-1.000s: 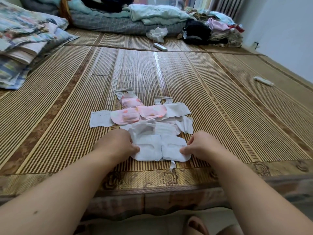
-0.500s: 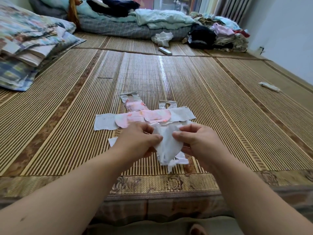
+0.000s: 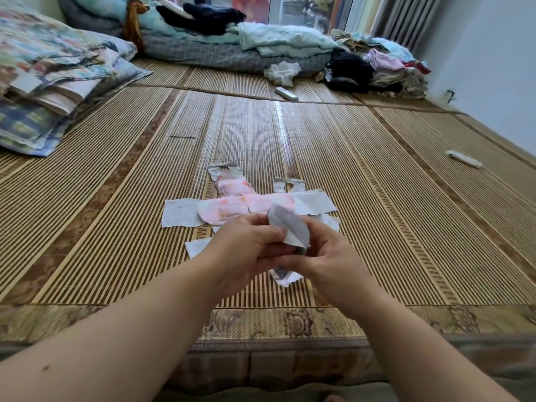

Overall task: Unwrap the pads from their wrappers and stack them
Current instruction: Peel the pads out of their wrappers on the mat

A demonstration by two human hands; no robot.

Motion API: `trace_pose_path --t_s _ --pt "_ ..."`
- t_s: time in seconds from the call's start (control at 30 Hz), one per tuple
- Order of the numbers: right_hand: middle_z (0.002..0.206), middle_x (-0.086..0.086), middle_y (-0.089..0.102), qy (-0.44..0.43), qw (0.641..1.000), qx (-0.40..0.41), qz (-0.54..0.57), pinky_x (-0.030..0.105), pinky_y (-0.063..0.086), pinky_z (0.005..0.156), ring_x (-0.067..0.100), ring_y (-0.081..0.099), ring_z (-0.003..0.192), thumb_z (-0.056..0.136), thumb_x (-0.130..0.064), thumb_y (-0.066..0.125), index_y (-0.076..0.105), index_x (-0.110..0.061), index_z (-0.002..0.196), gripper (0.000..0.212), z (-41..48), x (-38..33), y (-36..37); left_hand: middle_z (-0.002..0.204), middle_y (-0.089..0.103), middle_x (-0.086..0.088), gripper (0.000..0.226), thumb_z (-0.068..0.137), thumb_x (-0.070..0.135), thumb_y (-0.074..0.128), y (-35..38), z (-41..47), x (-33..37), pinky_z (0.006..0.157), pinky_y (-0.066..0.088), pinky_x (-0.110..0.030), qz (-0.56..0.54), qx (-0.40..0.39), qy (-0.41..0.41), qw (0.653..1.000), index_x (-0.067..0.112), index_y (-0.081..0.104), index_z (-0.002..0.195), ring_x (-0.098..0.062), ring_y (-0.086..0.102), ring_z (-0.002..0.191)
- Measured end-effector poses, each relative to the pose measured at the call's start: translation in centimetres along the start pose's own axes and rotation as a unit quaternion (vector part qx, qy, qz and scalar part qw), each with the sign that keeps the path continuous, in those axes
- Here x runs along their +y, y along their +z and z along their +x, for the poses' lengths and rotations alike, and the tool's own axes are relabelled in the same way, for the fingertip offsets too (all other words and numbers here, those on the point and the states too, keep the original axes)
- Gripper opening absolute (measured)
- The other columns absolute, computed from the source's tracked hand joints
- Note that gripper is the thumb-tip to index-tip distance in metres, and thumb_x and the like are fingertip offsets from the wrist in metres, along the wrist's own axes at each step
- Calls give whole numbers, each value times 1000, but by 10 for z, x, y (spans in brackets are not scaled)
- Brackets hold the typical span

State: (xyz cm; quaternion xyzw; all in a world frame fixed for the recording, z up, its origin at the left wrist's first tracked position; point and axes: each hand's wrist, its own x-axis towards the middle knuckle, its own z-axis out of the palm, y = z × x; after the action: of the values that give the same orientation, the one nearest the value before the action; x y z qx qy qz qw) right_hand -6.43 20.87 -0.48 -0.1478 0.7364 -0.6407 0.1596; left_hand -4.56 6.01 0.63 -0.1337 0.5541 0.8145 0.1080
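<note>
Head view: a white pad (image 3: 287,229) is lifted above the bamboo mat (image 3: 377,198), pinched between both hands. The left hand (image 3: 246,250) grips its near-left side with closed fingers; the right hand (image 3: 327,256) curls around it from below. Just behind, opened pink wrappers (image 3: 232,207) lie flat beside white pieces. A pile of bedding (image 3: 203,39) sits far back.

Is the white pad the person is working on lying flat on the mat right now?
No, both the left hand and right hand hold the white pad lifted above the mat.
</note>
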Motion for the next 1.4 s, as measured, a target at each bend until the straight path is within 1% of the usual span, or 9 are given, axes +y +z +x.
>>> trace_pose_path --t_s 0.13,0.37,0.47,0.53,0.63,0.9,1.1,1.23,1.4 --pt "91 15 72 -32 995 89 -38 42 59 78 26 71 86 84 1 64 70 -6 96 15 -1 -2 -4 74 70 -8 8 88 3 57 0 0 6 64 53 -29 18 15 41 999 9 62 87 -21 68 70" --pt "99 14 67 85 954 245 150 34 58 59 25 71 85 93 -6 51 60 -9 97 10 10 -10 -72 81 70 -2 5 86 14 62 -16 2 0 69 49 -30 240 74 92 963 16 66 84 -15 67 71" --pt "101 13 67 152 939 307 -8 29 54 50 21 70 78 92 -5 54 60 -12 108 19 15 16 -111 78 69 8 3 83 23 66 -23 5 -8 69 51 -27 460 84 144 872 23 67 81 -8 64 72" --pt "110 17 66 192 922 322 -97 37 57 63 24 68 83 88 -6 60 58 -9 121 33 15 34 -128 78 67 13 2 83 28 66 -26 7 -12 70 49 -25 527 73 148 834 28 66 80 -5 61 74" --pt "117 17 65 207 887 331 -247 41 54 82 30 64 97 84 -16 66 58 -10 124 41 15 45 -134 82 67 14 5 83 31 65 -28 10 -16 68 46 -19 540 53 134 829 30 66 88 2 59 77" --pt "118 16 61 106 822 350 -436 42 46 85 31 55 106 86 -30 64 54 -13 128 47 15 36 -111 86 67 18 10 83 32 65 -33 14 -18 73 50 -22 554 57 145 818 34 65 93 2 62 81" --pt "119 1 68 -68 896 186 -397 24 41 90 13 60 107 90 -32 61 64 -16 121 35 46 -3 -34 124 59 2 40 80 36 65 -74 38 -14 101 39 -38 597 201 175 757 27 62 118 -20 51 118" --pt "127 0 64 -71 879 39 -470 26 40 96 16 58 115 91 -36 58 64 -23 122 35 94 -2 11 143 48 -2 55 82 45 57 -101 49 -16 111 28 -49 633 227 131 728 27 50 134 -24 37 135" --pt "126 2 65 -106 845 -98 -515 32 45 98 20 59 115 84 -37 65 66 -24 120 38 144 0 65 154 33 2 49 92 31 41 -137 50 -8 113 20 -55 632 294 53 715 25 41 141 -20 22 144"
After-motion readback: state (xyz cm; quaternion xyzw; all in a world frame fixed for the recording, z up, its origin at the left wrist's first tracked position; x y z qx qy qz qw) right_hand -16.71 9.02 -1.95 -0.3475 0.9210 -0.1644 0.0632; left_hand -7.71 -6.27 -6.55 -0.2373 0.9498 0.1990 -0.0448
